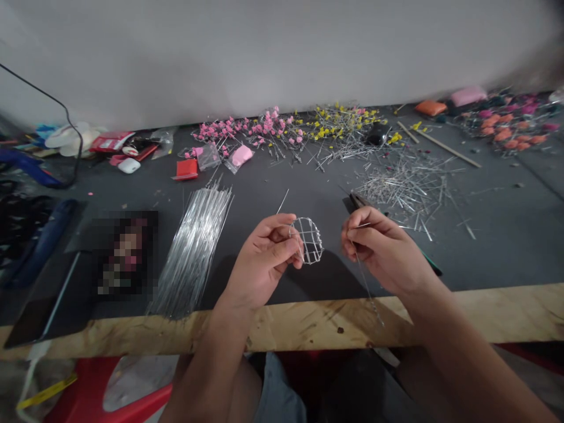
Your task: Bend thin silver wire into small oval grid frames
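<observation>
Pinched between the thumb and fingers of my left hand (271,255) is a small round wire grid (312,239), its crossed wires inside a rough ring. My right hand (381,244) is closed on a thin wire (362,273), whose lower end hangs down past the table edge and looks twisted. The two hands are apart, with a gap between the grid and the right fingertips. Just behind the right fingers lie dark-jawed pliers (358,201), partly hidden by that hand. A green handle (432,262) shows beyond my right wrist.
Left of my hands lies a bundle of straight silver wires (194,247). Short wire pieces (400,182) are scattered at right. Pink-tipped stems (273,126) and yellow-tipped stems (343,120) line the back. A phone (44,299) rests at the front left, on the wooden edge (308,326).
</observation>
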### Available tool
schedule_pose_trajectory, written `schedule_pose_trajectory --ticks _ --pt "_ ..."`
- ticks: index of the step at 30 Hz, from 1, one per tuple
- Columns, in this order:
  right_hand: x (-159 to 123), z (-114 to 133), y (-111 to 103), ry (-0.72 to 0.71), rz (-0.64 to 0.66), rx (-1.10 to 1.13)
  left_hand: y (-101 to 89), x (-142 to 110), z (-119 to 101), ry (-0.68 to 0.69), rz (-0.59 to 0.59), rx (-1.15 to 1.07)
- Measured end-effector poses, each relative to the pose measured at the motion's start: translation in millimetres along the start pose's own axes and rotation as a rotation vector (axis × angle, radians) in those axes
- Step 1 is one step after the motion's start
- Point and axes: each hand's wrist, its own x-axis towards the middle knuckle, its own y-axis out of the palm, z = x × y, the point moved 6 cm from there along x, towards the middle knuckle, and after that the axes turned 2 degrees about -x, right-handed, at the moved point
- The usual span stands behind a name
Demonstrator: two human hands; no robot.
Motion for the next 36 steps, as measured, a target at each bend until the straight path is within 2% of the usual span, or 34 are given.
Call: schedule_pose_trajectory --ticks 16,19,22,25,30,33,36 --pt "-1.8 -0.2 7.2 0.05 0.038 -0.018 6.3 -5.2 0.4 -0.035 0.078 -0.059" --pt "-0.3 -1.1 6.5 0.041 0.031 -0.044 2.2 -3.4 1.1 -0.028 0.03 0.102" --pt "0.7 -1.3 3.2 0.036 -0.008 -0.067 -8.4 -1.8 3.0 -0.048 -0.06 0.398" --pt "1.2 0.8 -0.1 0.028 -0.044 -0.088 -19.0 -0.1 2.2 -0.002 -0.124 0.73" --pt "3.7 4.6 -1.1 0.025 -0.046 -0.085 -23.5 3.3 5.1 0.082 -0.091 1.067" --pt "5.9 5.6 -0.9 0.026 -0.033 -0.067 -27.4 2.1 -10.6 0.124 -0.13 1.136" --pt "7.7 5.9 -1.9 0.041 -0.041 -0.065 -48.8 3.6 -47.1 0.101 -0.267 1.119"
